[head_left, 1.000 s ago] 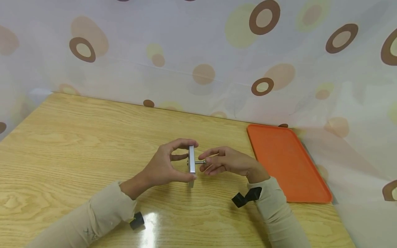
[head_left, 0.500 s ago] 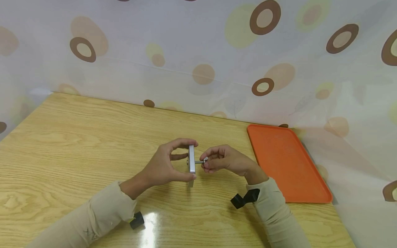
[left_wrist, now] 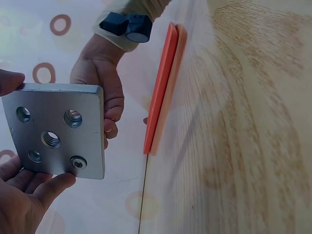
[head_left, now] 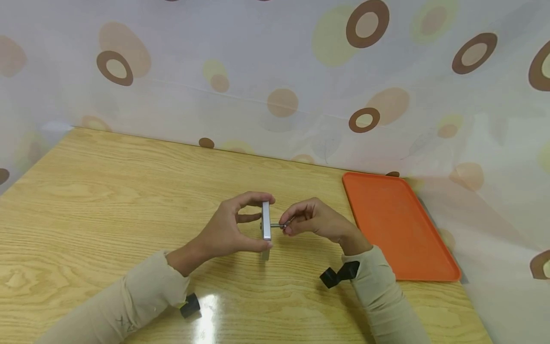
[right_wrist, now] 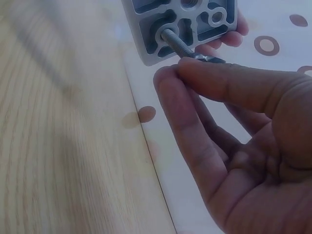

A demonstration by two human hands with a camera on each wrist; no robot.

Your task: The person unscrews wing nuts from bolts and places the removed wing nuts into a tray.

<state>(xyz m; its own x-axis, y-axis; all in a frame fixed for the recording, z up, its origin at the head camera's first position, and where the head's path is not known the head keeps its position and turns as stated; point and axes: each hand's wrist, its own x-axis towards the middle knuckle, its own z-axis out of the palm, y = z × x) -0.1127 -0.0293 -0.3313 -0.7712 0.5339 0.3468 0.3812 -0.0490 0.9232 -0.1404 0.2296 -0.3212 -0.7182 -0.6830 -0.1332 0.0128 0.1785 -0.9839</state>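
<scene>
My left hand (head_left: 224,229) grips a square silver metal plate (left_wrist: 90,139) by its edges and holds it upright above the table. Several round holes pierce the plate's flat face, and a bolt head (left_wrist: 78,162) sits in one corner hole. On the ribbed back, the threaded bolt shank (right_wrist: 175,43) sticks out towards my right hand (head_left: 322,222). Thumb and forefinger of that hand pinch what looks like a wing nut (right_wrist: 208,58) at the shank's free end. The fingertips partly cover it.
An orange tray (head_left: 399,229) lies at the right side of the wood-grain table (head_left: 129,191). Behind the table hangs a pale sheet (head_left: 240,62) with brown and beige circles. A black wrist camera (head_left: 339,274) sits at the right cuff.
The right fingers have closed in from a looser spread onto the wing nut, which has turned on the bolt. The left hand and plate have stayed almost still.
</scene>
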